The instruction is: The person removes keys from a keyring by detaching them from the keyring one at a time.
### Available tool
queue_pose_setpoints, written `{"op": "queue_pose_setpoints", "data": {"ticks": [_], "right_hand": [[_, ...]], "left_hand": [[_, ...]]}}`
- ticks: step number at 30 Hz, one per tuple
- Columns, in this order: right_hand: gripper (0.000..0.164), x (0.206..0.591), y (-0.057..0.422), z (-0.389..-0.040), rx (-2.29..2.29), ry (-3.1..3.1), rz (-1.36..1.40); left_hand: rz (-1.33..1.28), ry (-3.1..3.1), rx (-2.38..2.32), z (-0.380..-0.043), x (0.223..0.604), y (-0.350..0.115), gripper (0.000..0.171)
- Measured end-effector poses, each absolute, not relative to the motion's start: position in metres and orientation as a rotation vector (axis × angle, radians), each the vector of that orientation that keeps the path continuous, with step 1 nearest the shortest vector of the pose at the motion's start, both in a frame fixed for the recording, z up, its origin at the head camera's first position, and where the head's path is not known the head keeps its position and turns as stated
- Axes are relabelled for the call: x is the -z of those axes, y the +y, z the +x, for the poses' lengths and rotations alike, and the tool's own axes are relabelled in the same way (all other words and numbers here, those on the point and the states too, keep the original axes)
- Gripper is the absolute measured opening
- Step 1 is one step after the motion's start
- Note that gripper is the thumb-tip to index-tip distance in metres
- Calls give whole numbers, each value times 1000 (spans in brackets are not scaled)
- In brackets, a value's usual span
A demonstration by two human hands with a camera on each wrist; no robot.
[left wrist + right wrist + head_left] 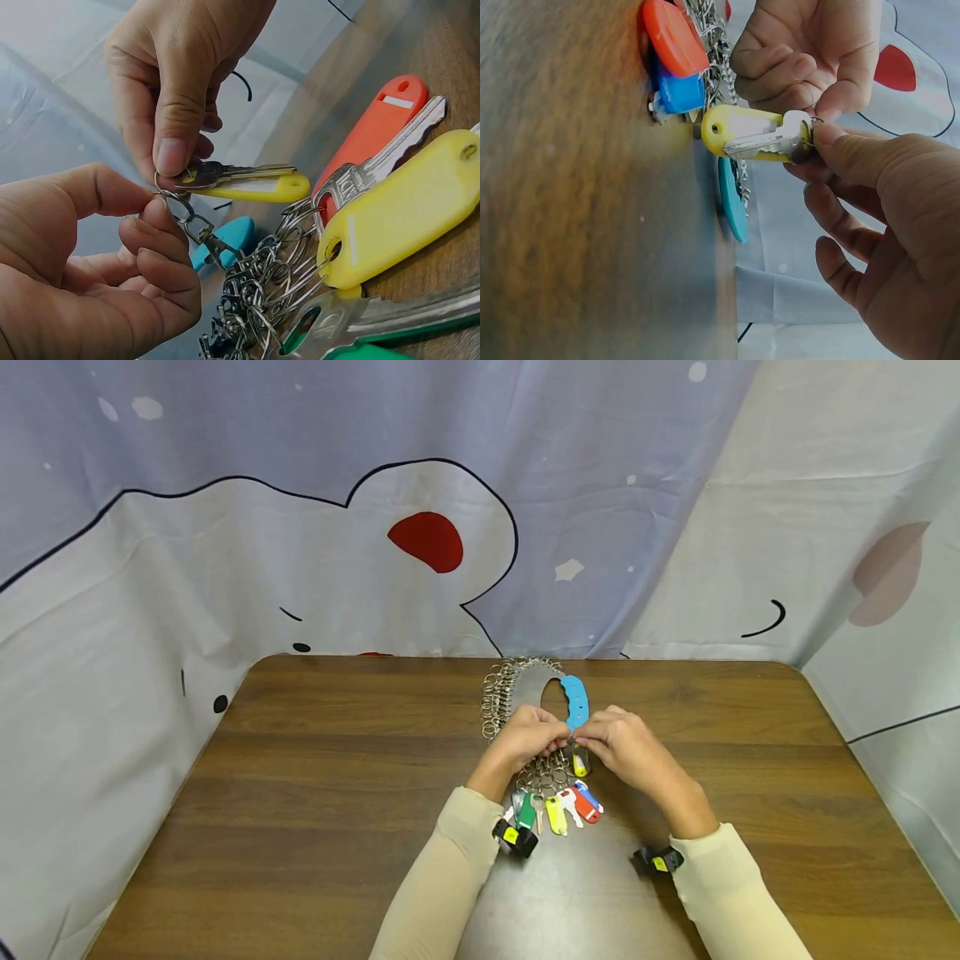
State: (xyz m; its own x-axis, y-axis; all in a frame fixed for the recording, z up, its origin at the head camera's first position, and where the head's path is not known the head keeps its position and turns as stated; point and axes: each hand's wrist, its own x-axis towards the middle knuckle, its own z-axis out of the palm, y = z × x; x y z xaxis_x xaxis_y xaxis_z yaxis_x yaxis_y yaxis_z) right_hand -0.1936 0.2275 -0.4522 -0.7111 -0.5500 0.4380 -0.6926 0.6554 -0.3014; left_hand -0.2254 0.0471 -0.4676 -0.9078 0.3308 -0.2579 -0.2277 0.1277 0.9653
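Near the far edge of the table lies a crescent-shaped key holder with a grey plate [527, 687] and a blue handle [576, 702], hung with many metal rings and clasps. My left hand [528, 733] pinches a split ring [178, 206] from it between thumb and forefinger. Fingertip to fingertip with it, my right hand [618, 745] pinches the small ring of a silver key [761, 142] with a yellow tag [262, 189]. The two rings meet at the fingertips; whether they are linked is hidden.
Toward the person, more keys hang on the holder's rings with a green tag [527, 811], another yellow tag [556, 816], a red tag [586, 807] and a blue tag [589, 794]. A patterned curtain [300, 568] stands behind the wooden table [300, 827].
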Motion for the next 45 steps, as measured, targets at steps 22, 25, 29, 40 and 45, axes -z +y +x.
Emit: {"op": "queue_pose_setpoints", "data": {"ticks": [22,25,29,40,45], "right_hand": [[4,456,219,-194,-679,-2492,836],[4,455,219,-194,-707,-2498,798],[5,453,220,-194,-761,-2551,743],[4,451,217,-191,-868,-2671,676],[5,452,218,-190,-880,-2669,687]], "left_hand": [[490,2645,-1408,-215,440,42,14],[548,2692,-1363,-213,439,44,15],[617,2749,-1303,-213,439,44,16],[618,2751,-1239,-214,439,42,19],[572,2648,-1305,-215,442,41,20]]}}
